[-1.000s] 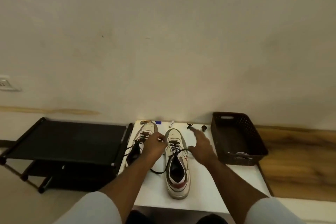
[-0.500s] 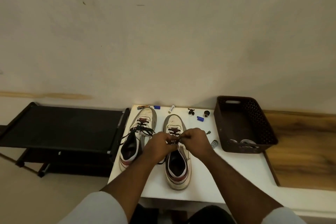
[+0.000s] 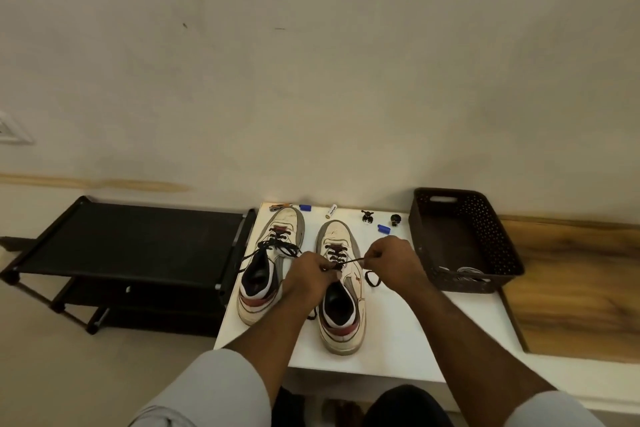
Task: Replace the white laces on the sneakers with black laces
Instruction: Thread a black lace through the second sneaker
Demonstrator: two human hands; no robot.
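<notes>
Black lace (image 3: pixel 349 261) runs taut between my two hands over the right sneaker (image 3: pixel 341 288), which stands on the white table (image 3: pixel 398 333) with its toe toward the wall. My left hand (image 3: pixel 308 276) has its fingers curled round the lace at the sneaker's tongue, and my right hand (image 3: pixel 391 262) pinches the other stretch of it just beside the shoe's outer edge; a loose loop of the lace lies on the table below that hand. Just beside it on the left stands the left sneaker (image 3: pixel 268 267), already threaded with black lace, the ends trailing off the table edge. A dark basket (image 3: pixel 502 253) sits near my right hand with something white inside. Small bits lie along the wall, and a black shoe rack (image 3: pixel 121 239) stands left of the table
</notes>
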